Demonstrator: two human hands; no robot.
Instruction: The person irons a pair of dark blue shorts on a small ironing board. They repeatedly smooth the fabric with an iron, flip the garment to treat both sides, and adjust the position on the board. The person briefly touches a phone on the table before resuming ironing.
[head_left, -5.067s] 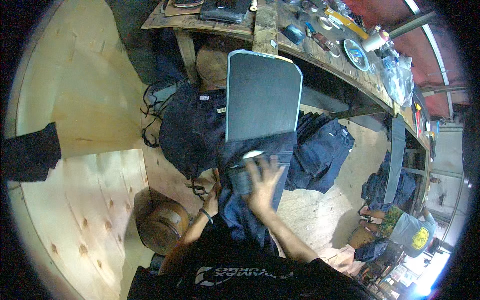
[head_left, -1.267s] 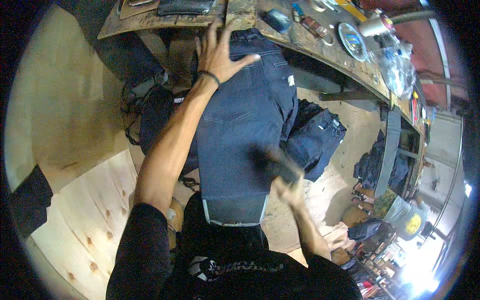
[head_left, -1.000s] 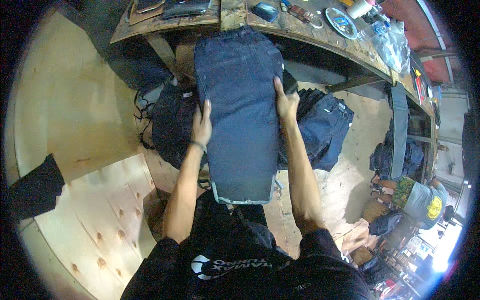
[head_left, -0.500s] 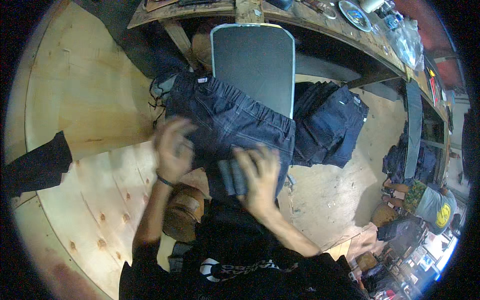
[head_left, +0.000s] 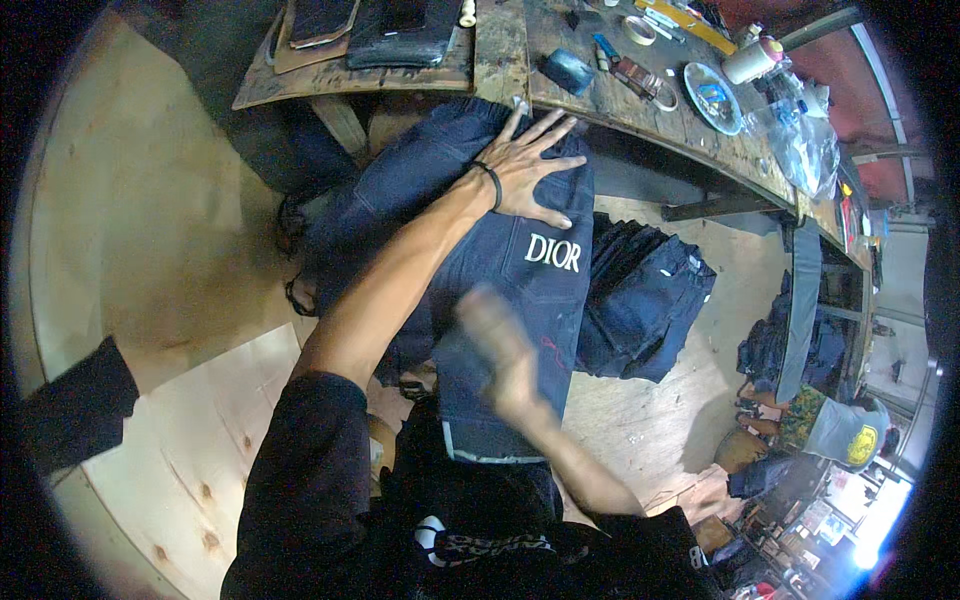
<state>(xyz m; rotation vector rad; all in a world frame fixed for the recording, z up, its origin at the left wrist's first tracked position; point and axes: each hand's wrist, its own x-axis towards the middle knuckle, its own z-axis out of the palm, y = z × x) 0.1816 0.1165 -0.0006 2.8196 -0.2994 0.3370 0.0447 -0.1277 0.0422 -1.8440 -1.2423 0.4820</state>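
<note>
- Two hands were on one pair of dark denim jeans point(head_left: 520, 290), which lay stretched lengthwise from the edge of the wooden workbench point(head_left: 610, 105) down toward the person's lap.
- The left hand point(head_left: 530, 175) lay flat with fingers spread wide, pressing the upper end of the jeans just under the bench edge; a dark band sat on that wrist.
- The right hand point(head_left: 500, 350) was a blur over the lower leg of the jeans; I could not tell whether it was flat or pinching cloth.
- To my eye, the smoothing would go best with the left palm kept pinned as an anchor while the other hand swept away from it, toward the hem, so no crease was pushed back under the palm.
- A pile of folded dark jeans point(head_left: 640, 300) sat on the floor just to the right, apart from the piece in hand.
- On the bench, a shallow round dish point(head_left: 712, 97) held small bits too tiny to make out; a clear plastic bag point(head_left: 800, 140) beside it held something I could not identify.
</note>
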